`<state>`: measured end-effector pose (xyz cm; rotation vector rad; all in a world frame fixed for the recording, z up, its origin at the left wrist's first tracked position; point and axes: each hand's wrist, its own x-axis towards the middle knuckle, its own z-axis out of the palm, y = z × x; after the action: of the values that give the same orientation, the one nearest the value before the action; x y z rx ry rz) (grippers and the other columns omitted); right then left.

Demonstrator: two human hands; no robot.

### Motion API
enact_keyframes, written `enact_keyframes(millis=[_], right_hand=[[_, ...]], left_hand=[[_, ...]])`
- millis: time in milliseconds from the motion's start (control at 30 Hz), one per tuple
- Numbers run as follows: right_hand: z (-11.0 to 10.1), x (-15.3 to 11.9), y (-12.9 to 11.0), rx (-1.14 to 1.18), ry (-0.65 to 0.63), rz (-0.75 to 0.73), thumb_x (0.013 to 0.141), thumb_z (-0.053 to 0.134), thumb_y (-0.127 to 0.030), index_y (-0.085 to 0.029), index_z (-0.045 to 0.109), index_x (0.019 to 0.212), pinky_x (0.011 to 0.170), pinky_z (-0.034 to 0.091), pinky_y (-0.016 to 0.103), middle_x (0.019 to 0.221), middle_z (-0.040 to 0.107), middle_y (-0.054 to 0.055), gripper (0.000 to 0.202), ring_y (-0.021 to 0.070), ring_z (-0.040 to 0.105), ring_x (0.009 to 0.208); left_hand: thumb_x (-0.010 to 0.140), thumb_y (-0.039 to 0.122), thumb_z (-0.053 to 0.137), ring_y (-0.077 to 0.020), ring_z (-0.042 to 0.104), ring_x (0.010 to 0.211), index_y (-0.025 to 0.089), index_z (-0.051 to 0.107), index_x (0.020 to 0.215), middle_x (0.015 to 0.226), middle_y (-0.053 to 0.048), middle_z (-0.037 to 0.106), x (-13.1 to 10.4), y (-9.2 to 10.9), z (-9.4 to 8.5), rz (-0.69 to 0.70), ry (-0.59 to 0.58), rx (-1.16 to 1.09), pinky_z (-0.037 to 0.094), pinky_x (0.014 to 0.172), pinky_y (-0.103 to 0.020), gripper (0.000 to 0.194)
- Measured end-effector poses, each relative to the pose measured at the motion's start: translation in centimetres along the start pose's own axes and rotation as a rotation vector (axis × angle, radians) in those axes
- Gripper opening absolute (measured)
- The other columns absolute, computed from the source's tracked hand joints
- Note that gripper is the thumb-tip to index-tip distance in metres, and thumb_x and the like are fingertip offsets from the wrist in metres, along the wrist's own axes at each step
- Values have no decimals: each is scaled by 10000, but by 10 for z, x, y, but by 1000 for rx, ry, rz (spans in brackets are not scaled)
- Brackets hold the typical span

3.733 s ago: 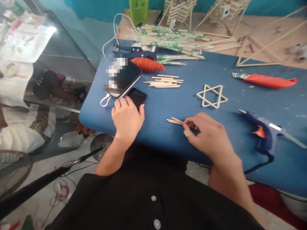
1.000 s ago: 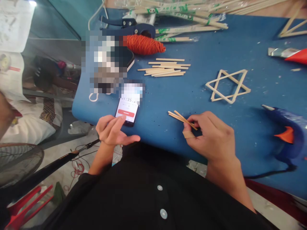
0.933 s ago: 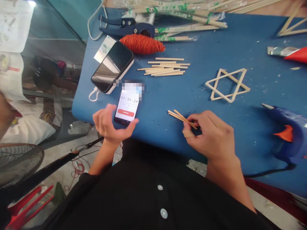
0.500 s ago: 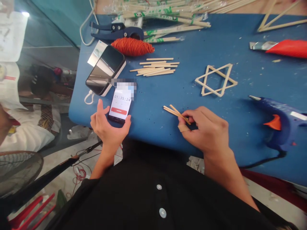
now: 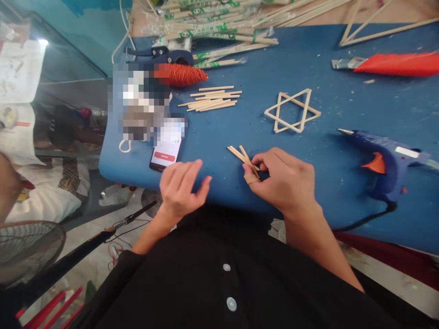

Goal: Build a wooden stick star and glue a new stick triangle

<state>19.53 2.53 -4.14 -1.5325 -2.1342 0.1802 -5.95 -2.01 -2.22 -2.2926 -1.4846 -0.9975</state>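
1. watching from a distance through the head camera, i find the right hand low over the blue table; its thumb and fingers are closed on a few thin sticks; whether those sticks touch the table, i cannot tell;
2. they are pinched towards one end, their other ends fanned out away from the palm; i judge this grip keeps most of their length free and in plain sight;
3. the left hand is spread loosely, thumb apart, gripping nothing; it is by the phone's lower corner, and i cannot tell whether they touch;
4. the phone lies face up and lit, probably so its screen can be read at a glance; its upper part is blurred out;
5. beyond it, loose sticks lie roughly parallel in a heap, seemingly kept together within easy reach;
6. a flat six-pointed star made of sticks rests well apart from the left hand, perhaps to keep it clear of knocks;
7. at right, a glue gun lies on its side, nozzle pointing left; a red knife lies beyond it; wrapped chopsticks crowd the far edge, likely stored out of the way
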Motion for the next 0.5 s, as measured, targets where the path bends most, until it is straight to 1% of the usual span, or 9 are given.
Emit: enact_keyframes(millis=[100, 167, 267, 333, 400, 500], right_hand=[[-3, 1, -1, 38, -14, -13, 920, 637, -339, -198, 712, 864, 631, 358, 321, 779, 685, 28, 169, 149, 554, 659], [-3, 1, -2, 25, -19, -8, 904, 628, -323, -197, 705, 847, 629, 352, 322, 764, 680, 26, 159, 146, 547, 647], [-1, -2, -2, 12, -25, -1, 905, 615, -312, -194, 706, 828, 628, 359, 321, 747, 678, 32, 168, 146, 537, 635], [0, -3, -2, 17, -7, -2, 910, 606, -297, -193, 712, 823, 632, 373, 318, 747, 683, 37, 172, 146, 540, 634], [1, -4, -3, 8, 19, 24, 904, 606, -287, -195, 701, 795, 630, 375, 321, 742, 683, 40, 171, 149, 543, 633], [0, -5, -7, -27, 80, 102, 888, 612, -278, -200, 666, 744, 611, 346, 329, 721, 677, 39, 173, 153, 540, 623]], left_hand=[[987, 268, 764, -262, 760, 992, 114, 726, 1286, 1131, -126, 841, 7, 19, 11, 60, -167, -79, 598, 875, -382, 339], [1035, 295, 710, -264, 762, 1036, 125, 739, 1285, 1217, -131, 843, 11, 28, 19, 80, -226, -68, 583, 861, -385, 304], [1084, 310, 633, -267, 753, 1093, 150, 748, 1325, 1327, -135, 825, 15, 34, 28, 92, -291, -44, 565, 878, -400, 311], [1100, 284, 600, -267, 741, 1118, 156, 746, 1348, 1390, -132, 804, 18, 35, 32, 94, -327, -26, 559, 886, -406, 315], [1107, 235, 568, -263, 727, 1123, 153, 758, 1312, 1397, -125, 801, 21, 36, 35, 86, -346, -9, 556, 877, -406, 291], [1102, 165, 535, -264, 705, 1127, 126, 761, 1273, 1383, -123, 804, 28, 39, 39, 68, -348, 25, 560, 870, -404, 286]])
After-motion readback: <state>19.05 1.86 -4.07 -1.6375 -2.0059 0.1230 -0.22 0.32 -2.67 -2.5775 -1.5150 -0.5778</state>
